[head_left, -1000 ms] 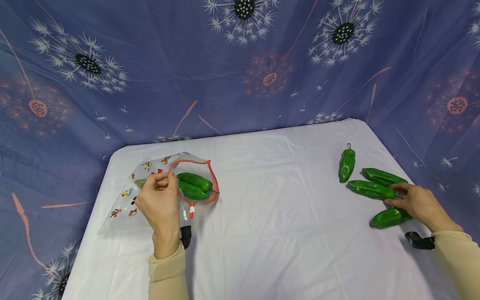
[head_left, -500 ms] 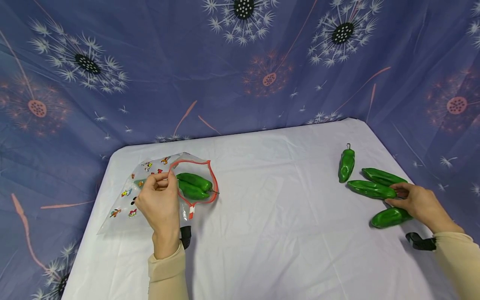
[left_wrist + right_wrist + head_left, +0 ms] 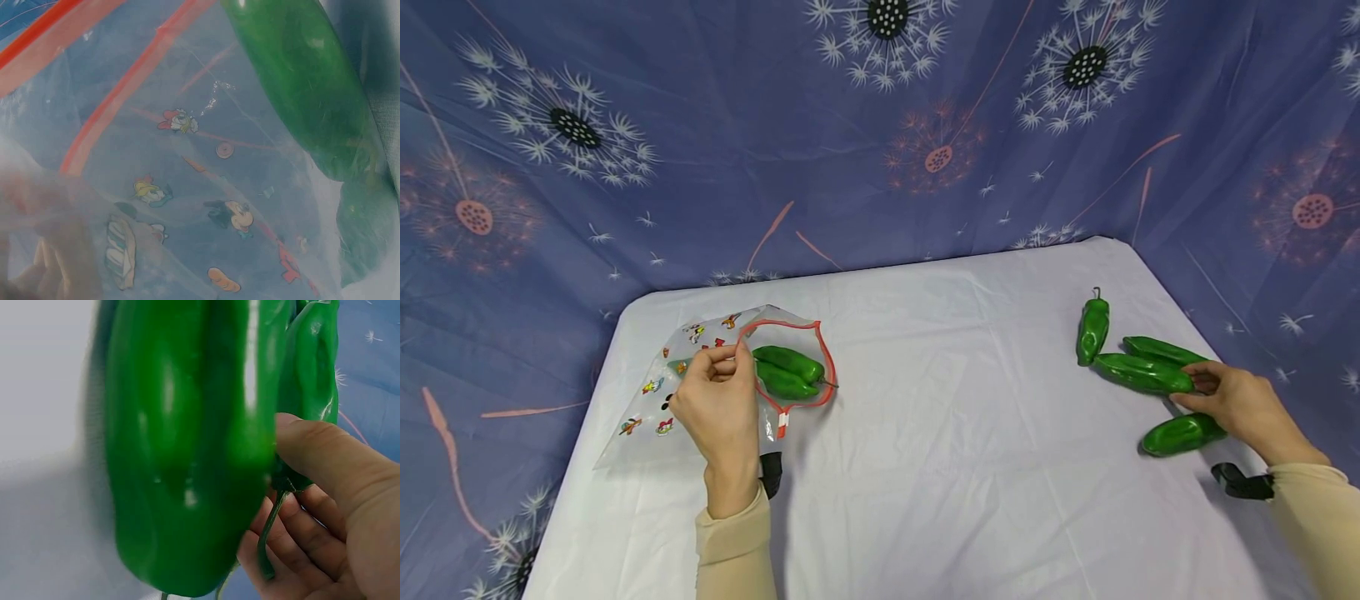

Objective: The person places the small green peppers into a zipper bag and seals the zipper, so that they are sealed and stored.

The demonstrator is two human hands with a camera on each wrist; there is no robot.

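Observation:
On the left, my left hand pinches the rim of a clear zip bag with a red edge and cartoon prints. Two green peppers lie in its mouth, and a pepper shows through the plastic in the left wrist view. At the right, my right hand holds a green pepper by its stem end, between thumb and fingers. Another pepper lies just behind it, partly hidden by the hand. Nearer me is a pepper; a further one lies at the back.
The white-covered table stretches between the two hands. Behind it hangs a blue curtain with a dandelion print. Black straps with small mounts sit at both wrists.
The pepper in my right hand has risen slightly, its tip now near the back pepper. The left hand and the bag have stayed in place.

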